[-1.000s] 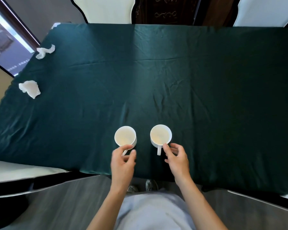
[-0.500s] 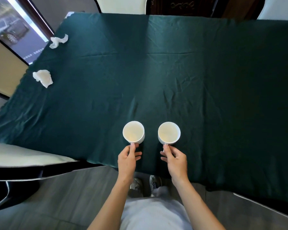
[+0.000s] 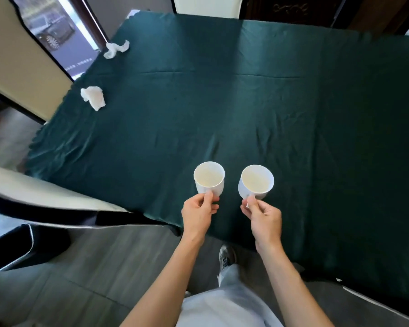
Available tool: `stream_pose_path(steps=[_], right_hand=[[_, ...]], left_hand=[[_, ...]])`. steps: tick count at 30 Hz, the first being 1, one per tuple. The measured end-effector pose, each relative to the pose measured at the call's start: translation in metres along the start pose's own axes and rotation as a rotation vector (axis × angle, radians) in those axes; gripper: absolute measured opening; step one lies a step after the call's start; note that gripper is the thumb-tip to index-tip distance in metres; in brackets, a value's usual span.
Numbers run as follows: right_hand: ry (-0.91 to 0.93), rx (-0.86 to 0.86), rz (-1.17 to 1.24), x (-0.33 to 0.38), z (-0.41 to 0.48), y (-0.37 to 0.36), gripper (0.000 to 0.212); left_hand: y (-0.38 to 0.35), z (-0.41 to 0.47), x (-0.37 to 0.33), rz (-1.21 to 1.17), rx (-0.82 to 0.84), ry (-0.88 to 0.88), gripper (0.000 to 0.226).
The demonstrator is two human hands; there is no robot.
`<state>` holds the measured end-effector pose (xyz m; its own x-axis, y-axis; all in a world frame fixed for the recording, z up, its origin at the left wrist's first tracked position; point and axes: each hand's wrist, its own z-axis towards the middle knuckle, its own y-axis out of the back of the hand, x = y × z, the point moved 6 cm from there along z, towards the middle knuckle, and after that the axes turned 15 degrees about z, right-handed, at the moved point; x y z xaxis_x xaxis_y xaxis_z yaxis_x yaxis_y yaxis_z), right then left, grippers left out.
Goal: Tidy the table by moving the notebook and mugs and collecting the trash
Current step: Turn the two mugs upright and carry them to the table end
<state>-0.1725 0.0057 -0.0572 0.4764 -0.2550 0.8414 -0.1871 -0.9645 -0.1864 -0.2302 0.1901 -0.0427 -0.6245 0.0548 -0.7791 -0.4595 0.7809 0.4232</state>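
Each hand pinched a handle, the left hand (image 3: 197,214) on one white ceramic mug (image 3: 209,177), the right hand (image 3: 265,219) on the other white mug (image 3: 256,182), above the green-clothed bench (image 3: 222,109).

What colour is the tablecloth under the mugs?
Dark green, plain with creases and no pattern, on the tablecloth; the head view shows it.

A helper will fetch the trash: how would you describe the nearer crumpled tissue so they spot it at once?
Find the dark green tablecloth and follow its left edge, by the window. Two white tissues lie there; the nearer tissue sits closer to the camera. It is a compact wad, unlike the farther tissue, a twisted strip.
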Motion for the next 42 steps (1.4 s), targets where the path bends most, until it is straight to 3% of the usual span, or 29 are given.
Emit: stream_pose_path(steps=[11,19,30,42], right_hand=[[0.354,0.161,0.058,0.096,-0.134,-0.118,0.024],[0.541,0.293,0.118,0.116,-0.269,-0.206,0.019],[0.589,0.502,0.041,0.088,-0.361,-0.313,0.020],[0.622,0.615,0.090,0.073,-0.358,-0.457,0.018]], left_hand=[[0.156,-0.060,-0.087,-0.052,-0.118,-0.339,0.036],[0.319,-0.103,-0.094,-0.153,-0.258,-0.572,0.035],[0.466,-0.115,-0.055,-0.216,-0.473,-0.629,0.030],[0.578,-0.034,-0.062,-0.243,-0.584,-0.672,0.032]])
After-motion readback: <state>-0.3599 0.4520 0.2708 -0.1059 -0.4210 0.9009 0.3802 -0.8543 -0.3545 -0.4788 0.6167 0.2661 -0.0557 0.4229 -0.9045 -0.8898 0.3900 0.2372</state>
